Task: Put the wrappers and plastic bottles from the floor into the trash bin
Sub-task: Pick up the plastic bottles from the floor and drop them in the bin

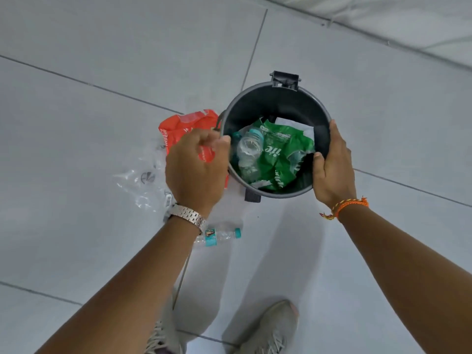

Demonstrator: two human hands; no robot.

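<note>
Bin (pixel 274 98): our right hand (pixel 332 172) grips its rim | left hand (pixel 196 169) loosely curled, empty, at the opposite rim | inside: green wrapper (pixel 283 154), crushed bottle (pixel 249 149) | floor: red wrapper (pixel 184 126), clear wrapper (pixel 143 177), bottle (pixel 219 236) | risk: tilting bin spills contents.

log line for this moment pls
right hand: gripping trash bin rim | left hand: at rim, grip unclear | in bin: green wrapper, bottle | on floor: red wrapper, clear wrapper, small bottle

Coca-Cola script on red wrapper (pixel 178 129), "ite" on green wrapper (pixel 281 152)
</note>
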